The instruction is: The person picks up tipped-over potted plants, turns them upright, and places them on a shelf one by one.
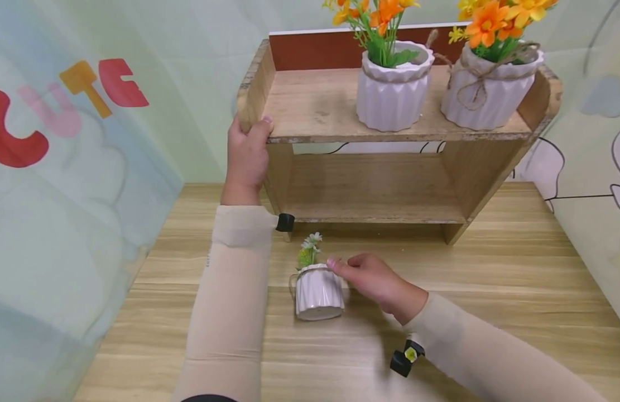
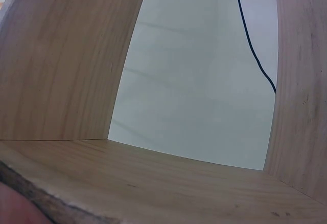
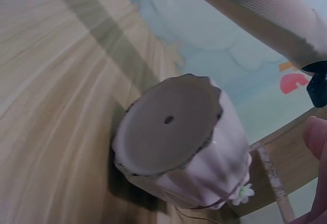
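A small white ribbed flowerpot [image 1: 320, 293] with little white and yellow flowers [image 1: 310, 248] lies tipped on the tabletop, base toward me. In the right wrist view, the drain hole shows in the pot's base [image 3: 168, 119]. My right hand [image 1: 377, 282] is beside it; its thumb overlaps the rim in the head view, but the right wrist view shows a gap between the thumb [image 3: 317, 137] and the pot. My left hand [image 1: 246, 159] grips the left front corner of a two-tier wooden shelf [image 1: 315, 106], thumb over the upper board. Only a sliver of that hand shows in the left wrist view.
On the shelf's upper board stand two white pots, one in the middle [image 1: 392, 97] and one at the right [image 1: 490, 95], both with orange and yellow flowers. The lower board [image 1: 375, 190] is bare. Printed curtains [image 1: 154, 128] surround the wooden tabletop [image 1: 490, 290].
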A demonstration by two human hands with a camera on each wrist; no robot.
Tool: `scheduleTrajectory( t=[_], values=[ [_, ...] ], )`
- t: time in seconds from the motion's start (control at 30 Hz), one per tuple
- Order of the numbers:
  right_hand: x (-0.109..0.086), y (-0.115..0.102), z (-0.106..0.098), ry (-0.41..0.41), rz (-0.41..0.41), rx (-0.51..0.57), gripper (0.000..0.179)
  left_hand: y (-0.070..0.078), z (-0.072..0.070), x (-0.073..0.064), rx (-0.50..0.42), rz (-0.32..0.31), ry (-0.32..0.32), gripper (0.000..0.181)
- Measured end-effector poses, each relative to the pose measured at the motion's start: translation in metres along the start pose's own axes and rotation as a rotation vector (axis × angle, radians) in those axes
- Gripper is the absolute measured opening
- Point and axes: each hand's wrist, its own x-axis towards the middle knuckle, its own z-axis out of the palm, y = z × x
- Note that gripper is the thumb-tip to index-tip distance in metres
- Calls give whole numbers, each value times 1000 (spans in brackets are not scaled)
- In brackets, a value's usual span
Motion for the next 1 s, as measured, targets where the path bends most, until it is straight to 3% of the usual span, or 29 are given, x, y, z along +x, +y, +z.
scheduleTrajectory(
  t=[0.3,0.6,1.0],
  values=[
    [6,5,9,-55,14,-9,54,-2,0,1,1,10,2,64],
    [13,9,18,-59,48,-5,56,-2,0,1,1,15,-1,64],
    [19,12,32,-86,91,96,54,-1,0,1,10,-12,3,66]
  ],
)
